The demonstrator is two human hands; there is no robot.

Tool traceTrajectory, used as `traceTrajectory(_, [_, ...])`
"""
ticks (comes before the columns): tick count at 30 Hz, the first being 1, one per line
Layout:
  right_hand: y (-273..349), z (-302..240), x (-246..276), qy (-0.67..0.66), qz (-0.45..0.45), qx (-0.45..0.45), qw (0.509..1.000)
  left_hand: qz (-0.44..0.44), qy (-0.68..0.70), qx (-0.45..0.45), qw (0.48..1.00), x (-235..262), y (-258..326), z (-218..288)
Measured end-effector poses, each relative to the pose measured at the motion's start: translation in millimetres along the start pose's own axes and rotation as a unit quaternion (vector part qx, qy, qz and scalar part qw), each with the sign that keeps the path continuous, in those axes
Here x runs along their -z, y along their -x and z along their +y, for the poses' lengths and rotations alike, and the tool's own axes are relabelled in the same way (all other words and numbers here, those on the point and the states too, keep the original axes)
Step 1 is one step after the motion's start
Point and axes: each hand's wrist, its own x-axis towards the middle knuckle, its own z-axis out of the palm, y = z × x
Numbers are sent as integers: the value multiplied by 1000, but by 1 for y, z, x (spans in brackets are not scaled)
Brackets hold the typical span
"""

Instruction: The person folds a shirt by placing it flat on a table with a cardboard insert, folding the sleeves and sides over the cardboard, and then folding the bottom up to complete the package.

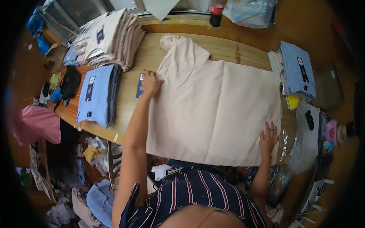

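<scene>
A pale beige shirt [213,110] lies spread on the wooden table in front of me, with a crease running down its middle. One sleeve [186,51] reaches toward the far side, bunched at its end. My left hand [151,84] rests at the shirt's left edge, thumb out, its fingers partly over a dark blue tag [140,86]. My right hand [269,138] lies flat with spread fingers on the cloth near the shirt's lower right corner. Neither hand visibly grips anything.
Left of the shirt lie folded blue shirts [97,95] and a tall stack of folded beige shirts [114,40]. More folded shirts [298,70] sit at the right. A cola bottle [216,14] and a plastic bag [249,12] stand beyond the table's far edge.
</scene>
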Motion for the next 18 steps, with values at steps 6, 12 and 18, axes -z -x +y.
traceTrajectory(6, [-35,3,16,-40,-21,-54,998,-151,372,156,902,10,-37,-29])
traceTrajectory(12, [-162,-36,-11,-65,36,50,996,-41,78,24,996,-14,-45,-30])
traceTrajectory(18, [-216,-40,-42,-19,-8,27,999,-65,-50,93,992,-23,-76,-30])
